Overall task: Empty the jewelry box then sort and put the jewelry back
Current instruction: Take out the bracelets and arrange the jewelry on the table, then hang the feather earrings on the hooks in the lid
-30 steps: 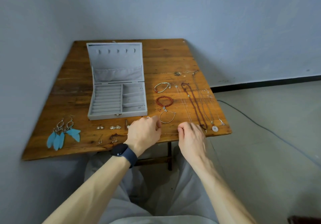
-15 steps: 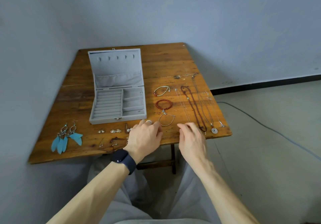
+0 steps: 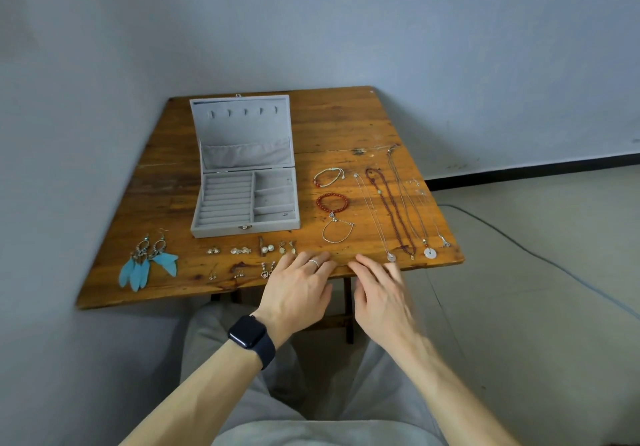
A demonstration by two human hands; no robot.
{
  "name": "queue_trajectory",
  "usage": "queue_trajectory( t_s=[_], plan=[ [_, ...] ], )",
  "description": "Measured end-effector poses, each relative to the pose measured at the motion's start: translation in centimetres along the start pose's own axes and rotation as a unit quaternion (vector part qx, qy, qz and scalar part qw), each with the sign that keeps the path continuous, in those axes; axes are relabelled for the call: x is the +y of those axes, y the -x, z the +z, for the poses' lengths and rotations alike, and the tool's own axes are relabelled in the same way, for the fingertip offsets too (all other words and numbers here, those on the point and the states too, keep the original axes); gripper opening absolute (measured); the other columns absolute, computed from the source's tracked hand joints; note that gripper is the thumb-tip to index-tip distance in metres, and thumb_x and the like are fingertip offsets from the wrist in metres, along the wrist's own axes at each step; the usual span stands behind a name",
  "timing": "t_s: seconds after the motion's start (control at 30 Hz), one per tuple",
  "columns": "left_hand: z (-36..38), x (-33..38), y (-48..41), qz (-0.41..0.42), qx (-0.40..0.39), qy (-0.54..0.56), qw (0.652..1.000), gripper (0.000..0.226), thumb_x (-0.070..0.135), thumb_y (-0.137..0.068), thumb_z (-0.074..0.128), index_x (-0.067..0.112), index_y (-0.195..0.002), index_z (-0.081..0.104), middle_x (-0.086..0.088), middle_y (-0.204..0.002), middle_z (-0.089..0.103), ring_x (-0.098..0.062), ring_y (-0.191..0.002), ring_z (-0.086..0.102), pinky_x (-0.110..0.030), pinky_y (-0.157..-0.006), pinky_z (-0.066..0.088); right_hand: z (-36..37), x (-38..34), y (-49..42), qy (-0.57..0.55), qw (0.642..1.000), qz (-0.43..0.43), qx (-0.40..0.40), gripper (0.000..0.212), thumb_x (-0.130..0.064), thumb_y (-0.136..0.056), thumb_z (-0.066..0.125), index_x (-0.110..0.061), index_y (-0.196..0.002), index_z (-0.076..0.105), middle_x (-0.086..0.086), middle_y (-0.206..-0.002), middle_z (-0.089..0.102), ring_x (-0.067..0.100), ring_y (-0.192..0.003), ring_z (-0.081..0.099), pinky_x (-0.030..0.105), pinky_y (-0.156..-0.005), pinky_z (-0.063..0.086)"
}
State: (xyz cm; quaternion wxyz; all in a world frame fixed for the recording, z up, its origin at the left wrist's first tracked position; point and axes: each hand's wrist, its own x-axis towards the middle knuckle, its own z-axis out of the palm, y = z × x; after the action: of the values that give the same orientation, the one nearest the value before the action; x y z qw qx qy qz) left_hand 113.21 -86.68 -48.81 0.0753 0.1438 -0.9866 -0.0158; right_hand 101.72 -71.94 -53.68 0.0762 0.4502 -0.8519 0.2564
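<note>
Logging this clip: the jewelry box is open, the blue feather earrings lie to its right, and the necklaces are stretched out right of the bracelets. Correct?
One detail is wrong. The head view shows the blue feather earrings lying to the left of the open jewelry box, not its right. The necklaces are indeed stretched out right of the bracelets.

A wooden table [image 3: 346,123] of worn orange-brown planks stands in a corner. Behind it rises a plain blue-grey wall [image 3: 381,23]. A second wall [image 3: 52,134] of the same colour runs close along the table's left side. To the right of the table lies a pale grey floor [image 3: 561,307], with a black baseboard [image 3: 536,169] where it meets the back wall. A thin dark cable [image 3: 519,245] trails across that floor. Under the table's near edge a dark leg [image 3: 349,307] shows. The light is soft and even.
</note>
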Motion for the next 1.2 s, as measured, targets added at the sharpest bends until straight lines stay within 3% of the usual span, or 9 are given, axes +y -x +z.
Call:
queue_trajectory(
  t_s=[0.23,0.43,0.57,0.7,0.97,1.2],
  plan=[
    [-0.9,0.5,1.9,-0.023,0.012,0.014,1.0,0.043,0.035,-0.094,0.058,0.024,-0.135,0.058,0.001,-0.135,0.062,-0.022,-0.124,0.057,-0.041,-0.106,0.044,-1.7,-1.2,1.2,-0.035,0.999,0.03,0.024,0.033,-0.011,-0.09,0.066,-0.014,-0.123,0.068,-0.001,-0.13,0.065,0.019,-0.115,0.058,0.034,-0.094,0.052],
    [-2.3,-1.5,6.1,-0.095,0.023,0.022,0.995,0.045,0.037,-0.095,0.058,0.027,-0.138,0.056,0.004,-0.138,0.06,-0.02,-0.132,0.052,-0.039,-0.111,0.039,-3.3,-3.1,2.2,-0.059,0.998,0.034,-0.016,0.028,-0.017,-0.095,0.06,-0.018,-0.122,0.068,-0.005,-0.125,0.065,0.014,-0.119,0.054,0.029,-0.102,0.044],
    [-4.3,-4.0,8.9,-0.146,0.048,0.019,0.988,0.042,0.037,-0.094,0.06,0.029,-0.135,0.059,0.007,-0.135,0.061,-0.017,-0.13,0.054,-0.038,-0.111,0.039,-4.1,-5.7,1.1,-0.061,0.998,-0.002,-0.032,0.028,-0.02,-0.097,0.058,-0.018,-0.123,0.068,-0.006,-0.124,0.066,0.011,-0.119,0.052,0.021,-0.1,0.036],
    [-6.7,-7.7,11.1,-0.196,0.075,0.002,0.978,0.036,0.034,-0.09,0.066,0.027,-0.125,0.065,0.003,-0.126,0.066,-0.02,-0.121,0.06,-0.041,-0.104,0.046,-4.3,-9.1,-1.5,-0.055,0.996,-0.059,-0.041,0.028,-0.023,-0.097,0.058,-0.019,-0.123,0.069,-0.006,-0.123,0.068,0.012,-0.118,0.053,0.026,-0.102,0.039],
    [-10.7,-14.6,15.1,-0.318,0.043,-0.016,0.947,0.045,0.039,-0.1,0.045,0.029,-0.143,0.052,0.004,-0.145,0.052,-0.019,-0.134,0.046,-0.036,-0.11,0.035,-2.6,-17.3,-7.2,-0.045,0.976,-0.179,-0.112,0.035,-0.034,-0.102,0.047,-0.025,-0.132,0.062,-0.009,-0.133,0.062,0.011,-0.127,0.048,0.029,-0.108,0.041],
    [-10.0,-18.4,16.5,-0.381,0.027,0.088,0.92,0.044,0.04,-0.102,0.037,0.031,-0.144,0.049,0.007,-0.144,0.052,-0.017,-0.128,0.05,-0.034,-0.104,0.046,0.7,-24.0,-10.6,-0.033,0.959,-0.228,-0.164,0.037,-0.03,-0.099,0.052,-0.019,-0.133,0.06,-0.001,-0.129,0.064,0.02,-0.119,0.054,0.031,-0.103,0.045]
  ],
)
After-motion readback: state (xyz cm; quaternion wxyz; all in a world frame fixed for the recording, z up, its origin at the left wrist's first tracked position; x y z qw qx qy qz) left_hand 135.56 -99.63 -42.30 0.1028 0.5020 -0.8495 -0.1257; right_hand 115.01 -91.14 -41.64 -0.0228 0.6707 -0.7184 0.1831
